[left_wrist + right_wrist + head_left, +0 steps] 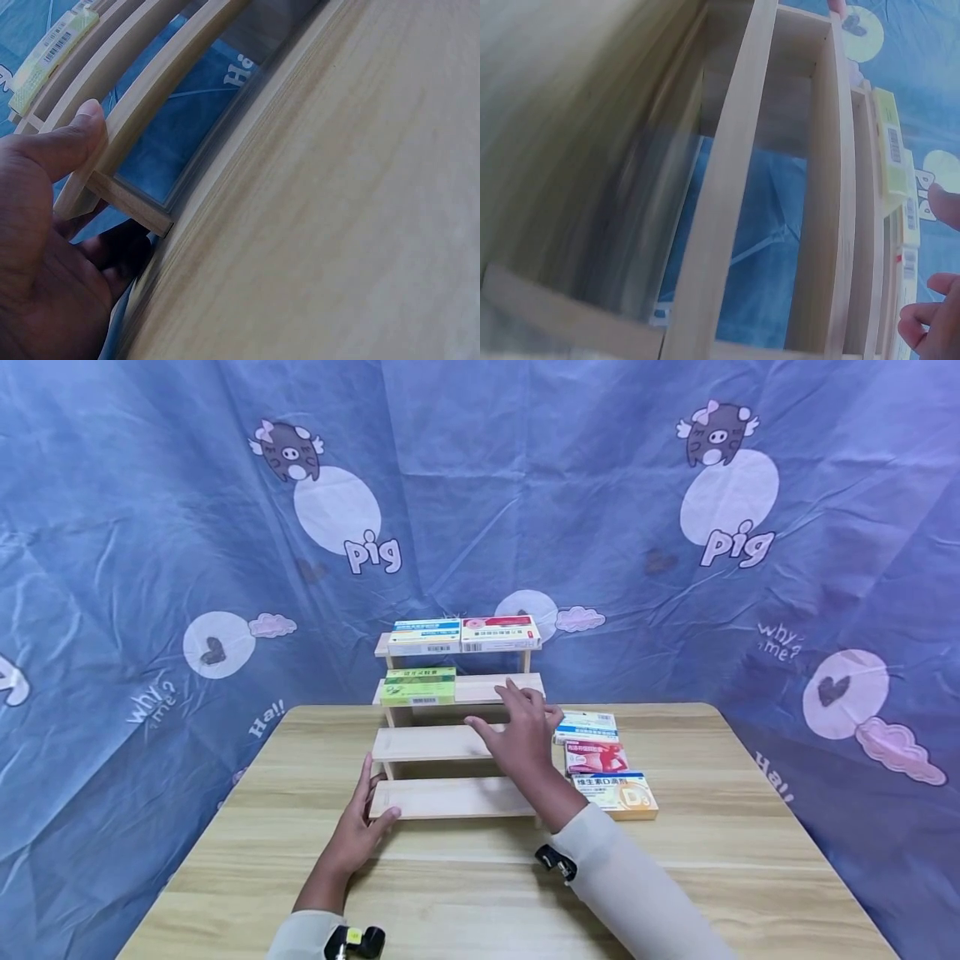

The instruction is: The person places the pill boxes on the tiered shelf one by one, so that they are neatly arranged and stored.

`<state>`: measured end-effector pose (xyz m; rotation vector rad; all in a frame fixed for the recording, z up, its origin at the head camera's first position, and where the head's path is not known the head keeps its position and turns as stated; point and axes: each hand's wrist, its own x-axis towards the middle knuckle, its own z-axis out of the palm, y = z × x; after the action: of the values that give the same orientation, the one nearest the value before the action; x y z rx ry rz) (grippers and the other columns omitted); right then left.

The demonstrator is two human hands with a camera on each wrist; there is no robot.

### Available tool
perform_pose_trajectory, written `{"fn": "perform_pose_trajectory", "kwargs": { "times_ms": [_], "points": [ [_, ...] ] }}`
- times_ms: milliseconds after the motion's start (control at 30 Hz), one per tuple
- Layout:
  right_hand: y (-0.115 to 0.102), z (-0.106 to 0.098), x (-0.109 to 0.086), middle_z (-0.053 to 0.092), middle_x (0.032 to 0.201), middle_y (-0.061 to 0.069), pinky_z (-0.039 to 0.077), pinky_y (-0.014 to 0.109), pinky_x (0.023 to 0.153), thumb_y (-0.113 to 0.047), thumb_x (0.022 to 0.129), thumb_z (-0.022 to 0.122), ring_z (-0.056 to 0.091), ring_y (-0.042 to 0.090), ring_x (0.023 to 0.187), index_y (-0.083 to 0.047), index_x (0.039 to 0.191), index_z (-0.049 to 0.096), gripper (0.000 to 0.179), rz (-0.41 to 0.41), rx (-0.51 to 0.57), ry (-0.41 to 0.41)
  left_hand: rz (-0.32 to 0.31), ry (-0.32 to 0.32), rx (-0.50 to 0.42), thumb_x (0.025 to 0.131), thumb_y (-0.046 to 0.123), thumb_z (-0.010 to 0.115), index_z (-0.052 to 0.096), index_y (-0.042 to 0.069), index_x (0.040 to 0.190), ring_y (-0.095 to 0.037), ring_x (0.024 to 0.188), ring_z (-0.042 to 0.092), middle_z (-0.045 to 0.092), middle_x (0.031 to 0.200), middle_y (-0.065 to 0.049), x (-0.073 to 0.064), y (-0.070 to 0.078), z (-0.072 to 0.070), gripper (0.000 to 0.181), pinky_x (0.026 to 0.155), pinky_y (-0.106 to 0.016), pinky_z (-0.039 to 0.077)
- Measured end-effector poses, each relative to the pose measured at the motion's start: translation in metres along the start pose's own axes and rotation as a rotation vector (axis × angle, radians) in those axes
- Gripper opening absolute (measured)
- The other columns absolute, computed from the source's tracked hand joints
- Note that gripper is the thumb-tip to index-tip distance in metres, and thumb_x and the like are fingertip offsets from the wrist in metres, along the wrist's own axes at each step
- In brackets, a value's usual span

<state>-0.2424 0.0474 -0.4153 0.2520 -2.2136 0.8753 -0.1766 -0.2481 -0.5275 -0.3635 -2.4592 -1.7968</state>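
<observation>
Six boxes [417, 687], four shelves [438, 743]

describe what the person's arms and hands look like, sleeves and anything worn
Both arms wear pale, off-white long sleeves: left sleeve, right sleeve. The left hand and right hand are ungloved. Small black wrist cameras sit near the cuffs; the left one carries a yellow mark, the right one shows none.

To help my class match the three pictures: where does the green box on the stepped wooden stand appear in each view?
Head: the green box is left of centre, on the left end of the second step from the top.
Left wrist: the green box is near the top-left corner.
Right wrist: the green box is towards the right, above mid-height.
Shared landmark: the wooden stand.
</observation>
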Motion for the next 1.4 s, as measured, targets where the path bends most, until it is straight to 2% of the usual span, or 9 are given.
{"fn": "perform_pose_trajectory", "kwargs": {
  "times_ms": [233, 467, 733, 833, 1000, 1200, 1400],
  "points": [
    [0.014, -0.016, -0.002, 0.065, 0.155, 0.017, 0.024, 0.08, 0.109, -0.044, 0.083, 0.095, 0.059, 0.042, 0.134, -0.007, 0.136, 0.074, 0.067, 0.046, 0.033, -0.016, 0.004, -0.004, -0.002, 0.108, 0.012, 0.069, -0.008, 0.022, 0.177, -0.054, 0.152, 0.048, 0.036, 0.172, -0.032, -0.001, 0.0, 0.0, 0.105, 0.102, -0.013, 0.049],
    [0.028, -0.031, -0.006, 0.066, 0.155, 0.017, 0.024, 0.078, 0.11, -0.042, 0.083, 0.096, 0.058, 0.042, 0.136, -0.008, 0.138, 0.074, 0.069, 0.066, 0.039, -0.017, -0.004, -0.004, 0.002, 0.108, 0.014, 0.07, -0.009, 0.028, 0.177, -0.054, 0.151, 0.049, 0.035, 0.173, -0.03, 0.0, 0.002, 0.0, 0.106, 0.102, -0.013, 0.049],
    [0.049, -0.048, -0.007, 0.065, 0.156, 0.017, 0.026, 0.078, 0.107, -0.035, 0.083, 0.096, 0.057, 0.042, 0.136, -0.004, 0.135, 0.074, 0.064, -0.003, 0.039, 0.0, -0.017, 0.001, 0.0, 0.107, 0.014, 0.071, -0.008, 0.027, 0.177, -0.052, 0.154, 0.047, 0.036, 0.173, -0.029, 0.001, 0.001, 0.001, 0.107, 0.104, -0.011, 0.045],
    [0.058, -0.053, -0.01, 0.065, 0.155, 0.017, 0.026, 0.076, 0.105, -0.034, 0.083, 0.096, 0.056, 0.043, 0.138, -0.005, 0.133, 0.075, 0.062, -0.015, 0.028, 0.008, -0.012, 0.004, 0.003, 0.107, 0.013, 0.071, -0.008, 0.022, 0.177, -0.053, 0.153, 0.047, 0.036, 0.173, -0.03, 0.0, 0.0, 0.001, 0.106, 0.104, -0.011, 0.046],
    [0.071, -0.063, -0.015, 0.064, 0.155, 0.016, 0.024, 0.075, 0.104, -0.032, 0.082, 0.097, 0.053, 0.043, 0.14, -0.007, 0.133, 0.075, 0.061, -0.019, 0.048, 0.017, -0.01, -0.003, 0.001, 0.107, 0.014, 0.071, -0.008, 0.023, 0.177, -0.053, 0.154, 0.047, 0.035, 0.174, -0.03, 0.001, -0.001, 0.001, 0.106, 0.104, -0.011, 0.046],
    [0.082, -0.07, -0.018, 0.062, 0.157, 0.017, 0.024, 0.075, 0.102, -0.03, 0.083, 0.097, 0.05, 0.044, 0.142, -0.007, 0.137, 0.074, 0.063, -0.016, 0.054, -0.021, -0.009, 0.005, -0.001, 0.107, 0.013, 0.07, -0.008, 0.024, 0.177, -0.053, 0.153, 0.047, 0.036, 0.173, -0.03, 0.0, -0.001, 0.001, 0.106, 0.103, -0.012, 0.047],
    [0.089, -0.079, -0.021, 0.06, 0.157, 0.019, 0.023, 0.076, 0.106, -0.026, 0.082, 0.098, 0.05, 0.046, 0.143, -0.006, 0.138, 0.073, 0.064, 0.022, 0.078, -0.04, -0.02, -0.006, -0.01, 0.107, 0.015, 0.071, -0.009, 0.03, 0.177, -0.052, 0.155, 0.045, 0.034, 0.174, -0.029, 0.0, 0.0, 0.001, 0.107, 0.104, -0.012, 0.046]
  ]
}}
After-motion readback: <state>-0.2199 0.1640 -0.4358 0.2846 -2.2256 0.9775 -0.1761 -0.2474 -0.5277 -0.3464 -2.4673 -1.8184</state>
